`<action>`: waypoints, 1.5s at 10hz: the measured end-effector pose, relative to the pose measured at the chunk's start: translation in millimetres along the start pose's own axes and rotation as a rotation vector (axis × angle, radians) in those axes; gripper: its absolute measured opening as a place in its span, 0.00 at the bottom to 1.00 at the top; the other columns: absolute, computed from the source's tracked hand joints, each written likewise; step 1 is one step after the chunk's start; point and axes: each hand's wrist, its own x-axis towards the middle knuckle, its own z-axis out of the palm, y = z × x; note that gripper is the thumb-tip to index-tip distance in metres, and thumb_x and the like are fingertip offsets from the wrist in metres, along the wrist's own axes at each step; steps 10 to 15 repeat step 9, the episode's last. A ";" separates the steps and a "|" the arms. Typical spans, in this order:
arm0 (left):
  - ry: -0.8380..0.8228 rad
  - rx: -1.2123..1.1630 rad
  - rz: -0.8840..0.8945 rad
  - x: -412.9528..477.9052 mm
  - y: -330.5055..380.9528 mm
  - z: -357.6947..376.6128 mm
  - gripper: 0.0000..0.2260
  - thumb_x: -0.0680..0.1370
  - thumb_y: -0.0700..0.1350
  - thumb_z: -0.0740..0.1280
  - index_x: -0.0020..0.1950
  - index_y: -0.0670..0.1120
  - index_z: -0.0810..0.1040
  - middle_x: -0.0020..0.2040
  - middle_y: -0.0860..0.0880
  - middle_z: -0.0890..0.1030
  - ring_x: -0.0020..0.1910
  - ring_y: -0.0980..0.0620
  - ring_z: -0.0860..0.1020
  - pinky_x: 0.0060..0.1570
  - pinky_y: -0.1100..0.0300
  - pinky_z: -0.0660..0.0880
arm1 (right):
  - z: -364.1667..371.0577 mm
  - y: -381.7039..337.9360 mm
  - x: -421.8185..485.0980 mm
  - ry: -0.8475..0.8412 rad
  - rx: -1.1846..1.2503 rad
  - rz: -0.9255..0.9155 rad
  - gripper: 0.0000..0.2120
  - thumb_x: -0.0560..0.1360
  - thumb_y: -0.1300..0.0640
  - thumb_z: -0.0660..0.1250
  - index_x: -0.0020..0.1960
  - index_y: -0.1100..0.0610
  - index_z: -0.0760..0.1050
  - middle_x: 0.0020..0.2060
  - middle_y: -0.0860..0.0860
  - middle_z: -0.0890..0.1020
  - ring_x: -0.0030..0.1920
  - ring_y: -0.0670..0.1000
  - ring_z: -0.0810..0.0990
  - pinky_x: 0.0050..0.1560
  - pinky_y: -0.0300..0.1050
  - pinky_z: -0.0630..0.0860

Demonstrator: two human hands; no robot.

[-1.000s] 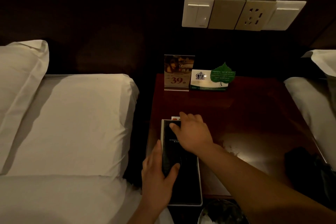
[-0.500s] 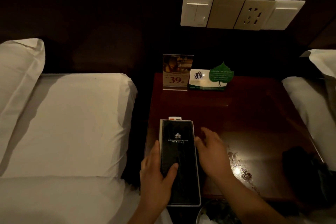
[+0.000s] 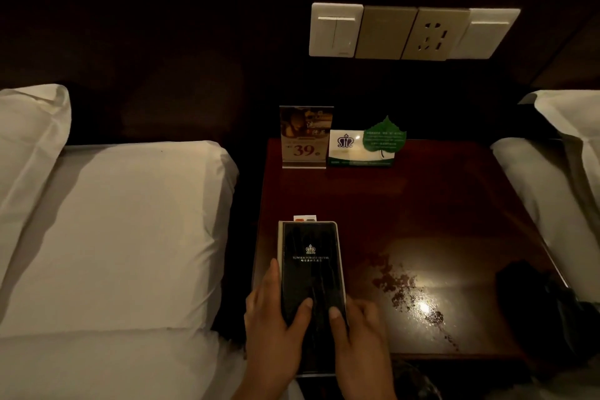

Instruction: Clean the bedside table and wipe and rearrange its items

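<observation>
Two hands, left hand (image 3: 272, 331) and right hand (image 3: 357, 341), grip the black folder (image 3: 310, 266).

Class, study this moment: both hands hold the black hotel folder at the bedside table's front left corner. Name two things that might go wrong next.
1. The black folder overhangs the table's front edge; if the left hand or right hand loosens, it may tip off.
2. The wet-looking patch lies just right of the folder; sliding it that way could smear the cover.
</observation>
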 end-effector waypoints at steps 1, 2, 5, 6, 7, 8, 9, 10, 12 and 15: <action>0.014 0.005 0.007 2.9 1.7 -0.4 0.36 0.76 0.52 0.69 0.80 0.56 0.54 0.70 0.53 0.72 0.66 0.57 0.62 0.65 0.58 0.64 | -3.6 1.4 1.7 -0.010 0.035 -0.026 0.15 0.81 0.51 0.57 0.64 0.51 0.76 0.53 0.46 0.71 0.54 0.47 0.74 0.59 0.46 0.73; 0.030 0.009 0.000 4.0 1.5 0.3 0.37 0.76 0.51 0.70 0.80 0.54 0.55 0.69 0.52 0.73 0.66 0.56 0.62 0.63 0.60 0.63 | -8.2 1.4 5.4 -0.018 0.091 -0.040 0.12 0.82 0.53 0.58 0.58 0.51 0.79 0.49 0.45 0.72 0.51 0.47 0.76 0.56 0.47 0.75; 0.019 0.027 -0.010 6.2 3.4 -1.0 0.35 0.77 0.54 0.67 0.80 0.54 0.56 0.69 0.50 0.74 0.69 0.50 0.64 0.67 0.51 0.68 | -8.0 4.3 11.1 -0.011 0.093 -0.100 0.13 0.82 0.52 0.58 0.59 0.53 0.79 0.48 0.46 0.72 0.46 0.44 0.77 0.51 0.45 0.78; 0.016 0.016 -0.014 6.6 2.8 -1.8 0.34 0.77 0.53 0.68 0.80 0.54 0.57 0.69 0.50 0.74 0.69 0.49 0.65 0.67 0.50 0.68 | -7.9 4.9 10.3 0.002 0.114 -0.091 0.13 0.82 0.52 0.59 0.60 0.53 0.79 0.49 0.46 0.72 0.46 0.44 0.77 0.51 0.44 0.76; 0.007 0.024 -0.017 6.9 3.5 -2.4 0.33 0.77 0.53 0.68 0.80 0.54 0.57 0.70 0.51 0.73 0.69 0.48 0.64 0.68 0.49 0.67 | -8.1 5.0 10.2 -0.022 0.134 -0.078 0.13 0.82 0.52 0.59 0.59 0.53 0.79 0.48 0.47 0.72 0.47 0.44 0.76 0.51 0.45 0.77; 0.014 -0.036 -0.047 6.8 1.7 -3.5 0.33 0.78 0.52 0.68 0.80 0.55 0.57 0.69 0.52 0.72 0.71 0.49 0.64 0.69 0.51 0.66 | -10.8 8.9 11.9 -0.041 0.222 -0.055 0.12 0.81 0.50 0.59 0.61 0.49 0.77 0.49 0.45 0.73 0.48 0.40 0.76 0.47 0.35 0.73; -0.041 -0.266 -0.183 6.6 5.6 -7.5 0.30 0.79 0.51 0.67 0.79 0.57 0.60 0.71 0.51 0.71 0.70 0.49 0.70 0.69 0.45 0.70 | -17.0 16.8 13.2 -0.100 0.400 0.037 0.15 0.81 0.50 0.61 0.65 0.52 0.76 0.52 0.42 0.74 0.53 0.41 0.77 0.51 0.36 0.76; -0.041 -0.266 -0.183 6.6 5.6 -7.5 0.30 0.79 0.51 0.67 0.79 0.57 0.60 0.71 0.51 0.71 0.70 0.49 0.70 0.69 0.45 0.70 | -17.0 16.8 13.2 -0.100 0.400 0.037 0.15 0.81 0.50 0.61 0.65 0.52 0.76 0.52 0.42 0.74 0.53 0.41 0.77 0.51 0.36 0.76; -0.041 -0.266 -0.183 6.6 5.6 -7.5 0.30 0.79 0.51 0.67 0.79 0.57 0.60 0.71 0.51 0.71 0.70 0.49 0.70 0.69 0.45 0.70 | -17.0 16.8 13.2 -0.100 0.400 0.037 0.15 0.81 0.50 0.61 0.65 0.52 0.76 0.52 0.42 0.74 0.53 0.41 0.77 0.51 0.36 0.76; -0.041 -0.266 -0.183 6.6 5.6 -7.5 0.30 0.79 0.51 0.67 0.79 0.57 0.60 0.71 0.51 0.71 0.70 0.49 0.70 0.69 0.45 0.70 | -17.0 16.8 13.2 -0.100 0.400 0.037 0.15 0.81 0.50 0.61 0.65 0.52 0.76 0.52 0.42 0.74 0.53 0.41 0.77 0.51 0.36 0.76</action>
